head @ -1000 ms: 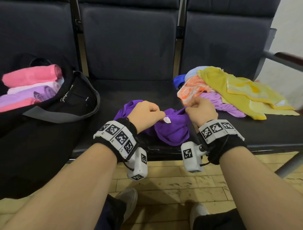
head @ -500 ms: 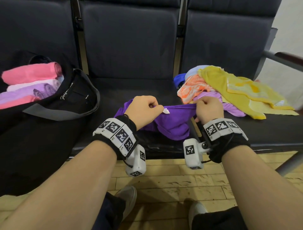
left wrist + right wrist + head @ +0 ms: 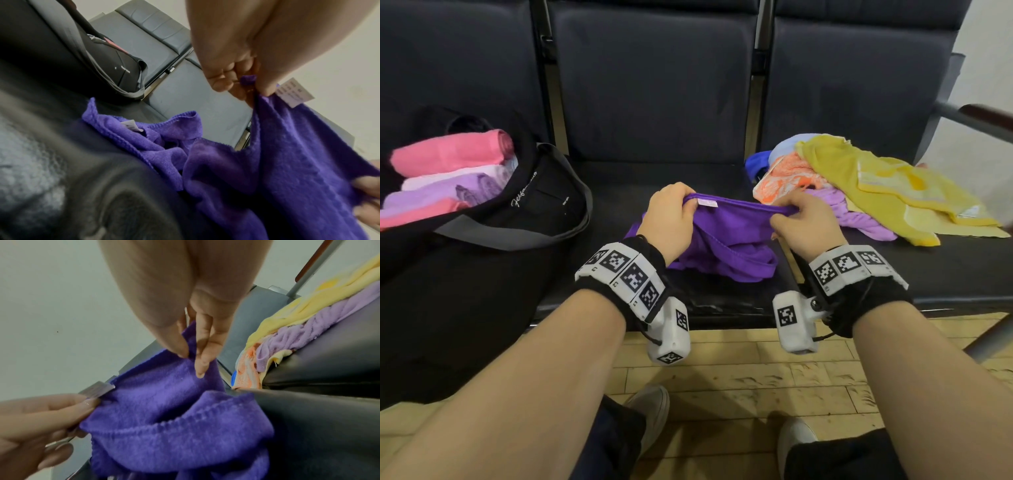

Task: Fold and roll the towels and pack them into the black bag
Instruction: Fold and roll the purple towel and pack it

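A dark purple towel (image 3: 726, 240) hangs over the middle bench seat, its top edge stretched between my hands. My left hand (image 3: 671, 216) pinches the edge beside the white label (image 3: 707, 202). My right hand (image 3: 799, 224) pinches the other end. The left wrist view shows the towel (image 3: 287, 159) gripped under the thumb and fingers of my left hand (image 3: 246, 87). In the right wrist view my right hand (image 3: 191, 353) pinches the towel (image 3: 174, 418). On the left seat lies the open black bag (image 3: 493, 240) holding rolled pink and lilac towels (image 3: 448, 174).
Loose towels in yellow (image 3: 887, 185), orange (image 3: 787, 178), lilac (image 3: 859, 219) and blue are heaped on the right seat. A metal armrest (image 3: 976, 120) stands at the far right. Below the bench edge are the wooden floor (image 3: 739, 377) and my shoes.
My hands have moved apart and lifted, stretching the purple towel's top edge taut between them. The crumpled cloth now hangs down from that edge.
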{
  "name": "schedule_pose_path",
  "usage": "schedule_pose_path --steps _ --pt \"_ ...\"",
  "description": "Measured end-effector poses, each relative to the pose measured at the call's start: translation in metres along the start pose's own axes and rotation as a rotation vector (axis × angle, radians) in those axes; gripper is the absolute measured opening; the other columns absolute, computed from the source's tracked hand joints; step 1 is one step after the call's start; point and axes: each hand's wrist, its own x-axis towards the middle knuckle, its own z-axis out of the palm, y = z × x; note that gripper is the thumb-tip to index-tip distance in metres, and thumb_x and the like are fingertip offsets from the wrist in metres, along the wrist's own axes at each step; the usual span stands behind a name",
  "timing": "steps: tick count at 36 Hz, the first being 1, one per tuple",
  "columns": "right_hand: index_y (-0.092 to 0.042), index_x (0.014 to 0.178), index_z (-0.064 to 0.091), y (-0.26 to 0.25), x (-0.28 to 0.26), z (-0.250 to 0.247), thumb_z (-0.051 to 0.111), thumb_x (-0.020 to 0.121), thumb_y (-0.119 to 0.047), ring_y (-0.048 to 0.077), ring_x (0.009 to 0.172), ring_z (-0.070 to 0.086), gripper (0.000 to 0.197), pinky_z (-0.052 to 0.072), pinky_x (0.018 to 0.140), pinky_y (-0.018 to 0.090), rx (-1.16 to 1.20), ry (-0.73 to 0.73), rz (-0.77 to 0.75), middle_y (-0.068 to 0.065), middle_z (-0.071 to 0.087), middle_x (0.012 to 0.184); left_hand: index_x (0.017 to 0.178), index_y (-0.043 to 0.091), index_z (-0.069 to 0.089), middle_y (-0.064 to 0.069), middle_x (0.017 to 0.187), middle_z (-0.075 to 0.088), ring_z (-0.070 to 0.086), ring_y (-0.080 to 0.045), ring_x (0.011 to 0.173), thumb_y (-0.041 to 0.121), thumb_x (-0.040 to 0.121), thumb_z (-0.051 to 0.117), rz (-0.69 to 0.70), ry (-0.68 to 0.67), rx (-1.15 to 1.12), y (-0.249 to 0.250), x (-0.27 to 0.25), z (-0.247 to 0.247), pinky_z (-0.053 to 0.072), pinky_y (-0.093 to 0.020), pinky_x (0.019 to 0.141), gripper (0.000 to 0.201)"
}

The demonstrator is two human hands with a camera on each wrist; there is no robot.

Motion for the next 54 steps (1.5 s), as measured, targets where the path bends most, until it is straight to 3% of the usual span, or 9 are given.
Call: schedule_pose_path --steps 7,12,15,21,34,41,45,51,54 --pt "-0.013 0.091 0.059 0.003 0.001 0.005 0.060 0.091 -0.010 0.003 0.035 0.054 0.004 0.043 0.042 0.014 0.092 0.150 -0.013 0.007 0.059 0.061 0.109 0.006 0.064 -0.004 0.102 0.061 0.053 -0.015 0.096 0.017 0.099 0.050 -0.064 0.052 -0.052 -0.002 0.002 -0.005 0.033 -0.016 0.079 0.021" --pt "-0.011 0.093 0.061 -0.011 0.003 0.003 0.061 0.091 -0.016 0.002 0.039 0.054 0.005 0.043 0.051 0.009 0.116 0.221 -0.106 0.005 0.059 0.060 0.107 0.007 0.066 -0.003 0.096 0.062 0.053 -0.014 0.090 0.018 0.097 0.054 -0.103 0.144 -0.116 -0.004 0.009 -0.014 0.036 -0.020 0.078 0.019" --pt "-0.010 0.098 0.060 -0.024 0.003 0.002 0.060 0.092 -0.014 0.008 0.051 0.058 0.007 0.049 0.064 0.027 0.151 0.216 -0.084 0.002 0.058 0.063 0.107 0.007 0.067 0.000 0.091 0.059 0.052 -0.014 0.088 0.018 0.096 0.055 -0.101 0.174 -0.116 0.001 0.010 -0.027 0.036 -0.021 0.078 0.019" --pt "-0.009 0.093 0.057 -0.079 -0.011 -0.022 0.056 0.092 -0.002 -0.001 0.038 0.051 0.007 0.043 0.043 0.014 0.248 0.235 -0.140 0.007 0.055 0.061 0.108 0.008 0.070 -0.015 0.102 0.064 0.059 -0.027 0.097 0.019 0.094 0.058 -0.057 0.213 -0.101 0.029 0.020 -0.076 0.037 -0.021 0.078 0.021" --pt "-0.023 0.067 0.057 -0.215 -0.061 -0.123 0.068 0.084 -0.005 0.011 0.041 0.054 0.027 0.051 0.049 0.028 0.249 0.333 -0.353 0.000 0.059 0.065 0.104 0.012 0.075 -0.015 0.102 0.071 0.065 -0.028 0.101 0.023 0.084 0.068 0.019 0.376 -0.311 0.150 0.012 -0.200 0.049 -0.039 0.096 0.023" --pt "-0.019 0.068 0.056 -0.262 -0.074 -0.161 0.065 0.085 -0.003 0.002 0.035 0.049 0.025 0.046 0.043 0.020 0.284 0.326 -0.350 0.000 0.058 0.063 0.102 0.006 0.069 -0.012 0.098 0.067 0.062 -0.022 0.089 0.011 0.088 0.063 0.054 0.338 -0.417 0.203 0.022 -0.239 0.051 -0.030 0.083 0.016" --pt "-0.017 0.067 0.053 -0.279 -0.062 -0.174 0.064 0.085 -0.001 0.002 0.033 0.046 0.027 0.041 0.040 0.020 0.343 0.329 -0.350 0.001 0.054 0.061 0.074 0.019 0.056 0.005 0.075 0.057 0.051 -0.006 0.069 0.007 0.090 0.059 0.061 0.321 -0.444 0.215 0.038 -0.251 0.042 -0.021 0.069 0.021" --pt "-0.016 0.068 0.055 -0.266 -0.021 -0.163 0.065 0.086 -0.005 0.005 0.038 0.044 0.023 0.034 0.038 0.015 0.231 0.254 -0.249 0.004 0.053 0.061 0.100 0.007 0.068 0.001 0.075 0.060 0.054 -0.011 0.069 0.003 0.087 0.061 -0.009 0.234 -0.448 0.190 0.071 -0.230 0.046 -0.020 0.065 0.015" --pt "-0.008 0.087 0.056 -0.250 0.004 -0.150 0.062 0.089 -0.006 0.011 0.033 0.045 0.007 0.031 0.032 0.017 0.194 0.123 -0.133 0.010 0.050 0.060 0.100 0.007 0.071 -0.002 0.075 0.063 0.056 -0.010 0.068 0.006 0.086 0.065 -0.068 0.187 -0.350 0.168 0.090 -0.212 0.041 -0.015 0.057 0.016"
